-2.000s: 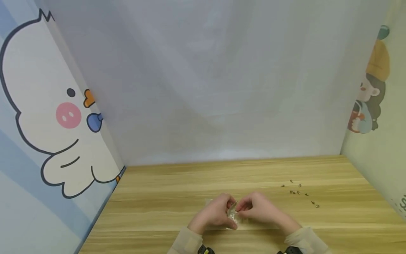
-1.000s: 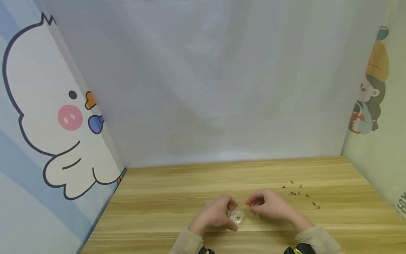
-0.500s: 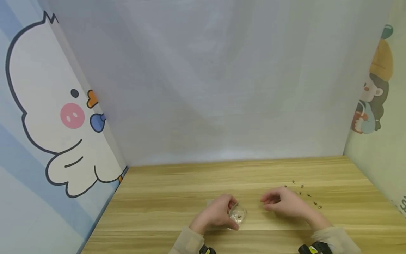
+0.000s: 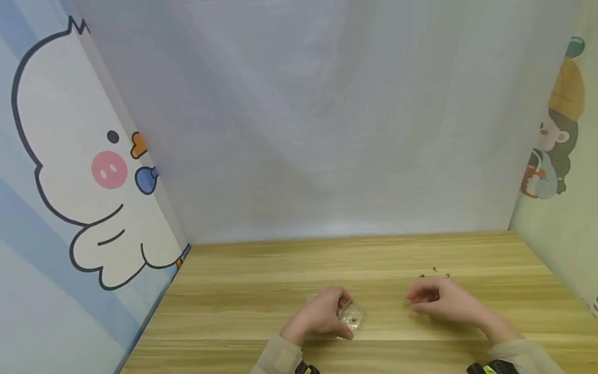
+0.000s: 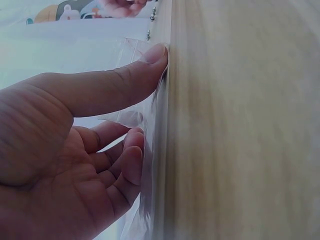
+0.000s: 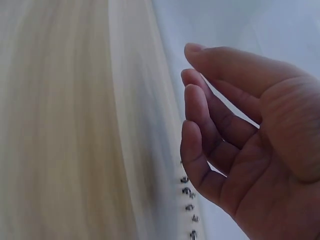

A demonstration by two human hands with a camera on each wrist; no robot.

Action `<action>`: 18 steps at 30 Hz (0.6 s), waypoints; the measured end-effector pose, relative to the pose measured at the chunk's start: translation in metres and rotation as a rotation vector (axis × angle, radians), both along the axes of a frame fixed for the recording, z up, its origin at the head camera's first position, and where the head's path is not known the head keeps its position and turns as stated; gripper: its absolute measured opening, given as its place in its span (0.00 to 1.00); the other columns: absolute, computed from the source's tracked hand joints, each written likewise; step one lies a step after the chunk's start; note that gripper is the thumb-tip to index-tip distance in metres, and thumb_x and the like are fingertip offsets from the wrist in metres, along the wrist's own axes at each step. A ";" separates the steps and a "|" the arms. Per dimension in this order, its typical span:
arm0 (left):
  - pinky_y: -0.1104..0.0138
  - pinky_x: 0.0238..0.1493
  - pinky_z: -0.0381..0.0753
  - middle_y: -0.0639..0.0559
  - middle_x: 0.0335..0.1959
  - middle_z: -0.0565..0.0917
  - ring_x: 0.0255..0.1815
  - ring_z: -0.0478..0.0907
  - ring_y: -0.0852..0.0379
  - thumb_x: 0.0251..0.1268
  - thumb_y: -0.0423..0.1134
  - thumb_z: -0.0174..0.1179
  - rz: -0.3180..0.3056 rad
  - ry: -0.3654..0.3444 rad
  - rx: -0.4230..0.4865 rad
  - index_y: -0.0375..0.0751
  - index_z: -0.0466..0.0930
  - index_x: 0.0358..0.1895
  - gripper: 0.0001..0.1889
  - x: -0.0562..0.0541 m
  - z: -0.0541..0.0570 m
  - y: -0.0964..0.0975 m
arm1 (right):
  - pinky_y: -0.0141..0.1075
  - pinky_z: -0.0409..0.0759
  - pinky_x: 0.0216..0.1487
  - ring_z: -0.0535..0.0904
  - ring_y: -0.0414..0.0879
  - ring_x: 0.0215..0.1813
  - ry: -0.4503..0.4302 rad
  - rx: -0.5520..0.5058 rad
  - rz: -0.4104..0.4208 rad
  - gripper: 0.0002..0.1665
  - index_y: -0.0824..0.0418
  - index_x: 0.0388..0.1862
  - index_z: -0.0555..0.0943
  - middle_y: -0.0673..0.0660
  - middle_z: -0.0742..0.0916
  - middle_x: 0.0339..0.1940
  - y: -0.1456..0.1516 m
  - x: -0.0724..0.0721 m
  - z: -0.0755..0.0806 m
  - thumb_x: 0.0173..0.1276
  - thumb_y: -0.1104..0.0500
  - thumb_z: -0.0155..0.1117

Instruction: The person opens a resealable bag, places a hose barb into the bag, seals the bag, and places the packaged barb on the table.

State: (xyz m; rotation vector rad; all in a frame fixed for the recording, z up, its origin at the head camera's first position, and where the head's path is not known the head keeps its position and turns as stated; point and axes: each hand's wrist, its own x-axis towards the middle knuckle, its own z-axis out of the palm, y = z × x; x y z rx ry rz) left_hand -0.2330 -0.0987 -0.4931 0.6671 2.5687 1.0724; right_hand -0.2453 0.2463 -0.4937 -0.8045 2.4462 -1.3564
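My left hand (image 4: 320, 314) holds a small clear plastic bag (image 4: 358, 310) low on the wooden table, its mouth spread between thumb and fingers. In the left wrist view the thumb (image 5: 115, 87) presses the film of the bag (image 5: 131, 50) along one side while the other fingers curl behind it. One small dark metal piece (image 4: 353, 320) shows inside the bag. To the right, my right hand (image 4: 450, 301) hovers over the table with loosely bent fingers and nothing between them. Small metal pieces (image 4: 435, 269) lie just beyond it; the hand hides others in the head view.
Several metal pieces (image 6: 189, 207) show in a row below the fingers in the right wrist view. The wooden table (image 4: 233, 291) meets a pale grey curtain (image 4: 299, 156) at the back, with cartoon-printed panels on both sides.
My right hand has drawn back from the bag and moved right to the scattered metal pieces. A metal piece has come into sight in the bag. The left hand stays in place.
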 end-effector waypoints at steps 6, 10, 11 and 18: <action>0.70 0.46 0.78 0.56 0.41 0.77 0.38 0.72 0.64 0.40 0.29 0.89 -0.001 -0.010 0.016 0.35 0.80 0.57 0.36 0.000 0.000 0.001 | 0.34 0.85 0.43 0.86 0.37 0.44 0.015 0.000 0.002 0.13 0.68 0.53 0.87 0.55 0.91 0.45 0.030 0.003 -0.001 0.72 0.64 0.74; 0.70 0.46 0.78 0.56 0.41 0.77 0.38 0.72 0.64 0.39 0.29 0.89 -0.004 -0.008 0.018 0.35 0.80 0.56 0.36 0.000 0.000 0.001 | 0.33 0.84 0.40 0.84 0.37 0.41 0.078 -0.011 -0.021 0.11 0.68 0.52 0.87 0.54 0.91 0.44 0.053 0.006 -0.001 0.72 0.67 0.73; 0.70 0.46 0.78 0.56 0.41 0.76 0.38 0.72 0.64 0.39 0.29 0.89 -0.006 -0.008 0.017 0.35 0.80 0.56 0.36 0.000 0.000 0.001 | 0.33 0.84 0.39 0.84 0.36 0.41 0.088 -0.011 -0.028 0.11 0.68 0.51 0.87 0.53 0.91 0.43 0.059 0.007 -0.001 0.72 0.68 0.72; 0.69 0.46 0.78 0.55 0.42 0.77 0.39 0.73 0.63 0.40 0.29 0.88 -0.004 -0.026 0.043 0.35 0.80 0.57 0.36 0.000 0.000 0.000 | 0.32 0.82 0.38 0.84 0.35 0.41 0.108 0.023 -0.097 0.11 0.70 0.51 0.87 0.49 0.91 0.42 0.096 0.013 -0.002 0.71 0.69 0.73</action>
